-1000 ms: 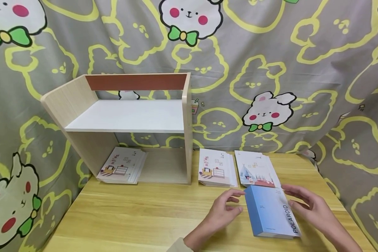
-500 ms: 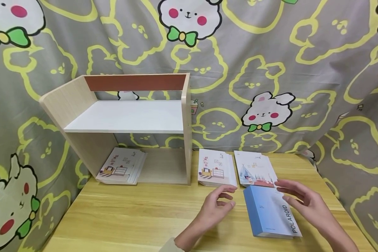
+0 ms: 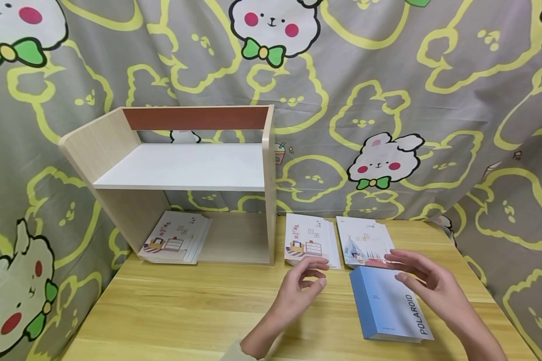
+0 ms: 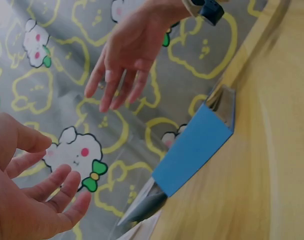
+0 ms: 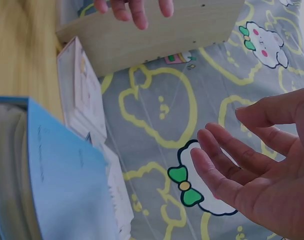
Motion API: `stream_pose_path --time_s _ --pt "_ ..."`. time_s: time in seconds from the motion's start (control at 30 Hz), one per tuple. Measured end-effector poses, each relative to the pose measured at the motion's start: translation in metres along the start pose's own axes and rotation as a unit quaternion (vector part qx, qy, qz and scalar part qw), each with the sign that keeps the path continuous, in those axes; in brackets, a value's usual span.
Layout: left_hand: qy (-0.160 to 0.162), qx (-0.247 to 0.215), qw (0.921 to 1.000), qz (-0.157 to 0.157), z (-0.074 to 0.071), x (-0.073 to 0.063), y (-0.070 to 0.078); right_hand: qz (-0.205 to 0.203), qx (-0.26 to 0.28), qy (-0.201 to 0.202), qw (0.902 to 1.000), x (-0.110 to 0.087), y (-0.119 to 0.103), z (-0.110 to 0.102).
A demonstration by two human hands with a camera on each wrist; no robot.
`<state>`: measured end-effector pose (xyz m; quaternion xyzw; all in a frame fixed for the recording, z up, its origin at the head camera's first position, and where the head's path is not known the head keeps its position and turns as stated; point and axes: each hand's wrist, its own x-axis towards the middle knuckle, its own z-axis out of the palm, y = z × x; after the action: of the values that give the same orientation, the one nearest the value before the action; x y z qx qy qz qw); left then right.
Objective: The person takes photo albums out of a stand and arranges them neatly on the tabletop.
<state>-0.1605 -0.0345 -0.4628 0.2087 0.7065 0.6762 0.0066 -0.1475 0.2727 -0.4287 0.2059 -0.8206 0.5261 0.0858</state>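
A thick blue photo album (image 3: 386, 303) marked POLAROID lies flat on the wooden table at the front right. Its blue spine (image 4: 192, 150) faces left, and page edges (image 5: 9, 165) show in the right wrist view. My right hand (image 3: 435, 286) hovers over the album's upper right part, fingers loosely bent, holding nothing. To the album's left, my left hand (image 3: 298, 291) is held above the table with its fingers relaxed and apart. Behind the album lie two white stacks: one with a tent picture (image 3: 366, 240) and one with a furniture picture (image 3: 311, 238).
A wooden shelf unit (image 3: 269, 200) with a white middle board (image 3: 185, 165) stands at the back left. Another white stack (image 3: 176, 235) lies in its lower compartment. Behind the table (image 3: 185, 301) hangs a grey patterned curtain (image 3: 311, 115).
My left hand has moved left, away from the album. My right hand has shifted slightly left and up, from the album's right edge to over its cover. The album stays put.
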Motion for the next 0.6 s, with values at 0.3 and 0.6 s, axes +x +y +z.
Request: stream_pose_path --time_s 0.3,0.6 --pt "0.019 0.000 0.9998 0.010 -0.017 -0.001 0.009 0.002 0.004 0.019 0.9998 0.011 -0.015 0.004" --pt "0.044 0.003 0.9986 0.030 -0.036 0.000 0.016 -0.002 0.029 0.017 0.9994 0.023 -0.023 0.013"
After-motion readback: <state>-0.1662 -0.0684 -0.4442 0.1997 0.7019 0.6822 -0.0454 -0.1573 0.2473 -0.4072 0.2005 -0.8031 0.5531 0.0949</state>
